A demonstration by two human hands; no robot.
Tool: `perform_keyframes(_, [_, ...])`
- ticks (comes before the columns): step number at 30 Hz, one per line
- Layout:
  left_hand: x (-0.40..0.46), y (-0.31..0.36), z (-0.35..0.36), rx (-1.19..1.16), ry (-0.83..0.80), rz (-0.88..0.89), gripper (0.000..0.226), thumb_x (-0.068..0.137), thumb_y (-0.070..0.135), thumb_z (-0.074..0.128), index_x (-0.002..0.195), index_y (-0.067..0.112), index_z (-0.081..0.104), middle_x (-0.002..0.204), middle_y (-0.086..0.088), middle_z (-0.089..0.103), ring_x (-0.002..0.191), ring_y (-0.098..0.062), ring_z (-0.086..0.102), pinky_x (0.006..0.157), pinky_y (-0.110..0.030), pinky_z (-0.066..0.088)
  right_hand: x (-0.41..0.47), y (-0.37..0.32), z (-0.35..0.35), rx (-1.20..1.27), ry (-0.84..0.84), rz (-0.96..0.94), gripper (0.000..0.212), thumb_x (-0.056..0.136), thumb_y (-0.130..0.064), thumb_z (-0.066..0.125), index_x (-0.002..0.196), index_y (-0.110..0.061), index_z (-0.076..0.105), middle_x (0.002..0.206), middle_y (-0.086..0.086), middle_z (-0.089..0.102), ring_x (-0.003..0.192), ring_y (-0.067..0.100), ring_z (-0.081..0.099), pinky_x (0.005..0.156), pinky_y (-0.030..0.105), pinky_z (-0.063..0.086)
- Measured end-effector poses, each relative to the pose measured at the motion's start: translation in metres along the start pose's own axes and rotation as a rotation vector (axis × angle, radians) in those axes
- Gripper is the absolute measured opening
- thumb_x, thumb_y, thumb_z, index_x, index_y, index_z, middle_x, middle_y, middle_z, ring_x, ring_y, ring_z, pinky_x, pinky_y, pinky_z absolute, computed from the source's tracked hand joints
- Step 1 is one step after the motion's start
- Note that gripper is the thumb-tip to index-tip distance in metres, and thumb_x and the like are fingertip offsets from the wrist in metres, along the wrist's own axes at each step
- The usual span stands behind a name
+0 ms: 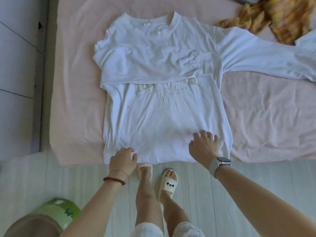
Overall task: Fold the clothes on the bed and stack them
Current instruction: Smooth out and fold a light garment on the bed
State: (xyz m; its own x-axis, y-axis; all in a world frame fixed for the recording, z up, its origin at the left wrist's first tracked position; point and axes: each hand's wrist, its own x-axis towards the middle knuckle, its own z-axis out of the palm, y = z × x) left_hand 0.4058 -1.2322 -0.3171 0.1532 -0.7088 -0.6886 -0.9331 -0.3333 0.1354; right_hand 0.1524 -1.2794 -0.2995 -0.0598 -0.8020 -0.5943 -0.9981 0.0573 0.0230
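Note:
A white long-sleeved shirt point(164, 117) lies flat, front up, on the pink bed point(265, 117), with its hem at the near edge. One sleeve is folded across the chest; the other sleeve point(266, 53) stretches out to the right. My left hand point(122, 159) rests on the hem near its left corner, fingers loosely bent. My right hand point(204, 146) lies on the lower right part of the shirt with fingers spread, pressing the cloth.
A crumpled orange-yellow garment point(280, 19) lies at the bed's far right, with a bit of white cloth point(306, 40) beside it. A grey cabinet point(20, 65) stands left of the bed. A green round object point(56, 214) sits on the floor at lower left.

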Motion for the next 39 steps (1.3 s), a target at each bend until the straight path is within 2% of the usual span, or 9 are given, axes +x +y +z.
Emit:
perform_keyframes(5, [0.060, 0.027, -0.089, -0.422, 0.512, -0.084, 0.040, 0.089, 0.023, 0.056, 0.125, 0.007, 0.051, 0.130, -0.014, 0.047, 0.121, -0.031, 0.041, 0.090, -0.043, 0.037, 0.058, -0.048, -0.072, 0.206, 0.205, -0.212, 0.045, 0.095, -0.024, 0.038, 0.139, -0.019, 0.037, 0.146, 0.008, 0.032, 0.138, 0.026, 0.022, 0.112, 0.044, 0.020])
perform_keyframes(9, [0.137, 0.021, -0.153, -0.698, 0.551, -0.274, 0.058, 0.089, 0.031, 0.056, 0.137, 0.006, 0.036, 0.141, -0.015, 0.036, 0.131, -0.031, 0.030, 0.100, -0.045, 0.033, 0.117, -0.079, -0.106, 0.222, 0.194, -0.218, 0.049, 0.098, -0.026, 0.033, 0.146, -0.023, 0.023, 0.154, 0.007, 0.017, 0.143, 0.028, 0.009, 0.115, 0.047, 0.012])
perform_keyframes(11, [0.175, 0.016, -0.177, -0.850, 0.533, -0.260, 0.039, 0.089, 0.034, 0.057, 0.121, 0.013, 0.049, 0.123, -0.012, 0.051, 0.121, -0.028, 0.041, 0.103, -0.043, 0.034, 0.144, -0.090, -0.113, 0.170, 0.197, -0.205, 0.052, 0.098, -0.029, 0.030, 0.148, -0.027, 0.014, 0.156, 0.006, 0.007, 0.144, 0.027, 0.001, 0.115, 0.051, 0.006])
perform_keyframes(16, [0.237, 0.009, -0.213, -1.020, 0.456, -0.234, 0.030, 0.089, 0.028, 0.056, 0.096, -0.001, 0.055, 0.087, -0.010, 0.056, 0.082, -0.023, 0.052, 0.070, -0.028, 0.039, 0.195, -0.119, -0.119, 0.063, 0.170, -0.201, 0.054, 0.098, -0.037, 0.023, 0.148, -0.032, 0.003, 0.157, 0.006, -0.007, 0.143, 0.030, -0.009, 0.110, 0.060, 0.002])
perform_keyframes(20, [0.246, -0.007, -0.229, -1.038, 0.800, -0.150, 0.018, 0.093, 0.013, 0.049, 0.102, -0.002, 0.049, 0.077, 0.000, 0.047, 0.069, -0.017, 0.044, 0.062, -0.017, 0.039, 0.213, -0.128, -0.118, 0.106, 0.107, -0.196, 0.051, 0.098, -0.039, 0.019, 0.147, -0.035, 0.004, 0.156, 0.003, -0.006, 0.143, 0.025, -0.008, 0.110, 0.060, 0.004])
perform_keyframes(25, [0.261, -0.030, -0.229, -0.824, 0.619, -0.150, 0.038, 0.080, 0.001, 0.055, 0.117, -0.003, 0.048, 0.115, -0.020, 0.053, 0.105, -0.033, 0.049, 0.083, -0.034, 0.041, 0.219, -0.118, -0.122, 0.204, 0.231, -0.218, 0.046, 0.097, -0.030, 0.033, 0.143, -0.026, 0.030, 0.154, 0.003, 0.019, 0.142, 0.021, 0.015, 0.109, 0.051, 0.015])
perform_keyframes(28, [0.261, -0.017, -0.234, -0.480, 0.720, 0.139, 0.053, 0.077, 0.011, 0.061, 0.128, 0.003, 0.049, 0.129, -0.016, 0.048, 0.124, -0.033, 0.037, 0.100, -0.042, 0.030, 0.230, -0.100, -0.136, 0.292, 0.477, -0.012, 0.044, 0.095, -0.021, 0.042, 0.138, -0.014, 0.041, 0.145, 0.011, 0.039, 0.133, 0.028, 0.034, 0.104, 0.049, 0.025])
perform_keyframes(33, [0.277, 0.008, -0.248, 0.079, 0.520, 0.269, 0.036, 0.083, 0.038, 0.053, 0.111, 0.018, 0.064, 0.105, -0.003, 0.064, 0.112, -0.027, 0.044, 0.095, -0.042, 0.021, 0.250, -0.051, -0.157, 0.335, 0.239, 0.403, 0.051, 0.094, -0.028, 0.042, 0.141, -0.010, 0.033, 0.140, 0.016, 0.035, 0.128, 0.033, 0.028, 0.099, 0.046, 0.027])
perform_keyframes(39, [0.270, 0.012, -0.271, 0.035, 0.648, 0.516, 0.028, 0.078, 0.028, 0.047, 0.066, 0.008, 0.061, 0.072, 0.000, 0.060, 0.095, -0.031, 0.056, 0.091, -0.044, 0.027, 0.243, -0.025, -0.166, 0.466, 0.331, 0.267, 0.020, 0.087, -0.023, 0.055, 0.100, -0.007, 0.055, 0.109, 0.011, 0.052, 0.105, 0.031, 0.045, 0.087, 0.038, 0.038])
